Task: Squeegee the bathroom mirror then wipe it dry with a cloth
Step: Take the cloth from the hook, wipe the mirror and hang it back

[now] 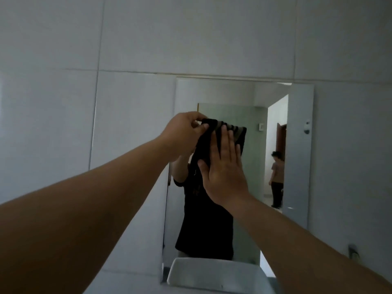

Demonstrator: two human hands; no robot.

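Observation:
A rectangular mirror (297, 145) hangs on a white tiled wall, right of centre in the head view. A dark striped cloth (231, 129) lies against the glass in its upper middle. My left hand (182, 132) pinches the cloth's top left corner between thumb and fingers. My right hand (224, 168) presses flat on the cloth with fingers straight and spread, covering its lower part. Both arms reach up from below. I see no squeegee.
A white basin (212, 274) sits below the mirror. The glass reflects me in a dark shirt, a doorway, and another person standing far behind. A small fitting (353, 251) juts from the wall at lower right.

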